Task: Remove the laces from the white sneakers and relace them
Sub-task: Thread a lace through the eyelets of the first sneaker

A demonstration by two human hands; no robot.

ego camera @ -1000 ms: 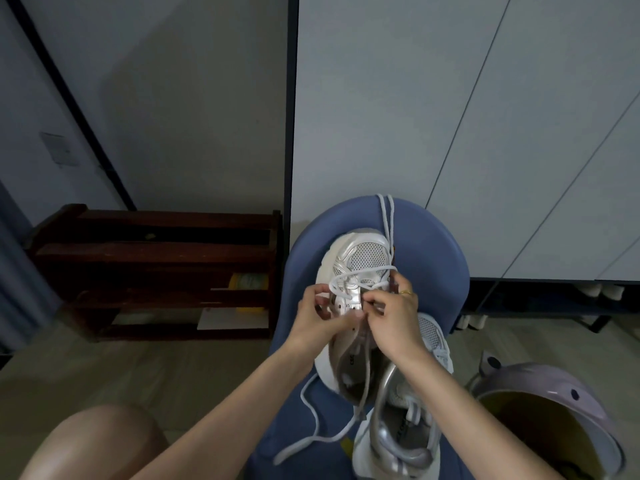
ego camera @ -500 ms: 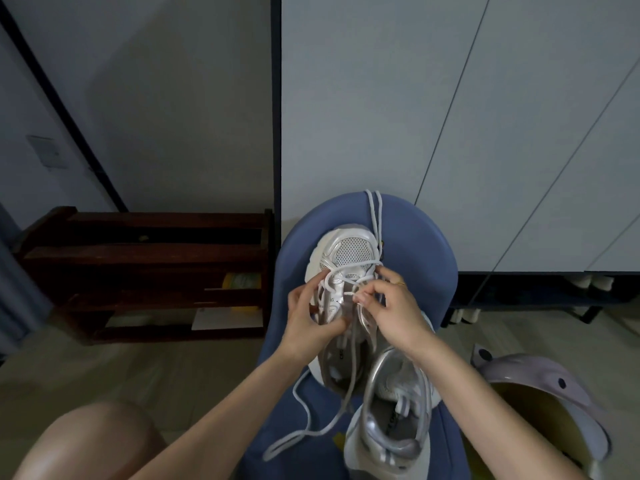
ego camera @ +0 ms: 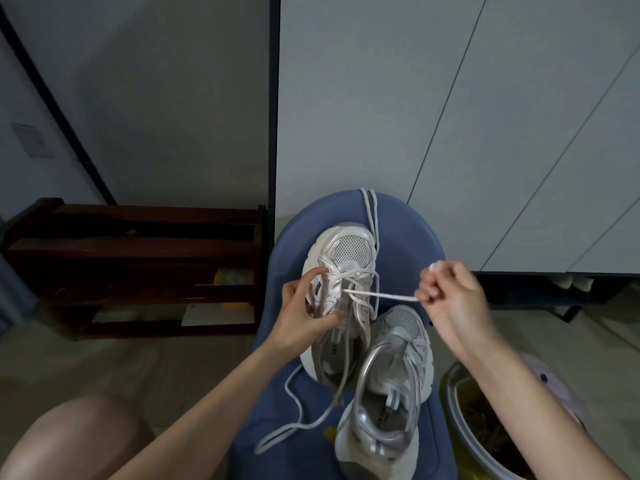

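Observation:
Two white and silver sneakers lie on a blue stool (ego camera: 420, 233). The far sneaker (ego camera: 346, 251) points away from me; my left hand (ego camera: 304, 313) grips its left side by the eyelets. My right hand (ego camera: 450, 296) pinches one white lace (ego camera: 381, 295) and holds it taut to the right of the shoe. More of that lace trails in a loop (ego camera: 294, 407) down the stool's front, and two strands (ego camera: 370, 209) run over the stool's back edge. The near sneaker (ego camera: 388, 393) lies with its heel toward me, laced.
A dark wooden shoe rack (ego camera: 138, 265) stands at the left against the wall. Grey cabinet doors (ego camera: 450, 116) rise behind the stool. A lilac bin (ego camera: 485, 434) with a yellow-green liner sits at the lower right. My bare knee (ego camera: 76, 441) is at the lower left.
My right hand has moved away from the eyelets to the right, drawing a length of lace out taut. My left hand stays on the far sneaker.

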